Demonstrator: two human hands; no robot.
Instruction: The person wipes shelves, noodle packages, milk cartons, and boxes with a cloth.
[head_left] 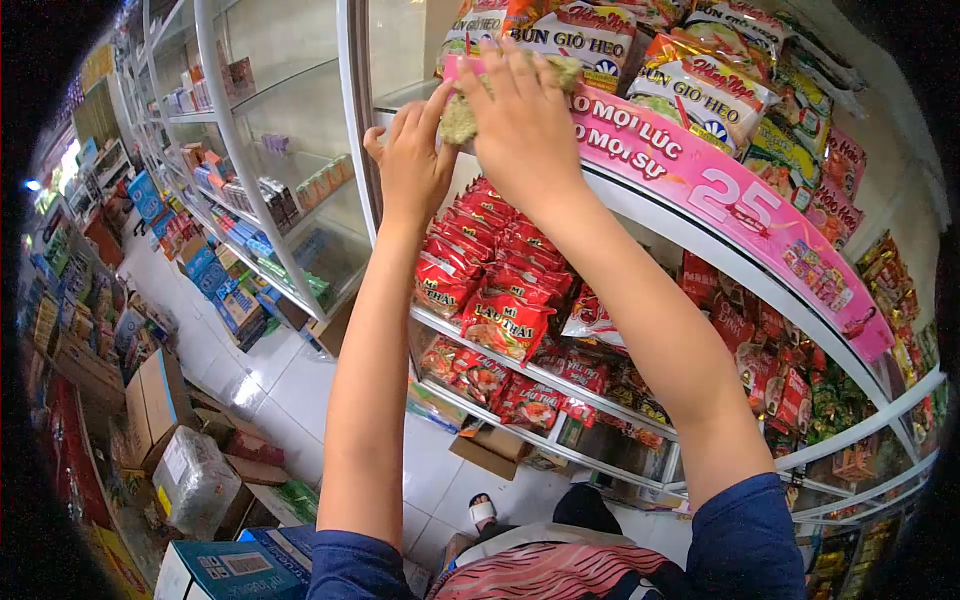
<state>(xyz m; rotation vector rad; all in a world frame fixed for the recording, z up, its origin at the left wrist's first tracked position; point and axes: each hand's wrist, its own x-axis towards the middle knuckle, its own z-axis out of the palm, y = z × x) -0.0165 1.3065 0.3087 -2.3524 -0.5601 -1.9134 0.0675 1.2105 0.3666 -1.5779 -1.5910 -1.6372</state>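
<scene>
A greenish-yellow cloth point(460, 122) lies over the left part of a pink printed strip point(740, 195) along a shelf's front edge. My right hand point(522, 125) presses on the cloth, fingers stretched forward over it and bent slightly at the tips. Close beside it, my left hand point(410, 155) has its fingers curled at the strip's left end, against the cloth's edge. What these fingers grip is hidden. Behind the strip stand white and orange noodle packs point(570, 40), and below my hands are red noodle packs point(505, 310).
Glass shelves with small boxes point(325, 180) stand to the left behind a white upright post point(357, 110). Cartons point(155, 410) and a plastic-wrapped bundle point(195, 480) line the aisle's left side. An open cardboard box point(488, 450) sits on the tiled floor point(285, 410) below the shelves.
</scene>
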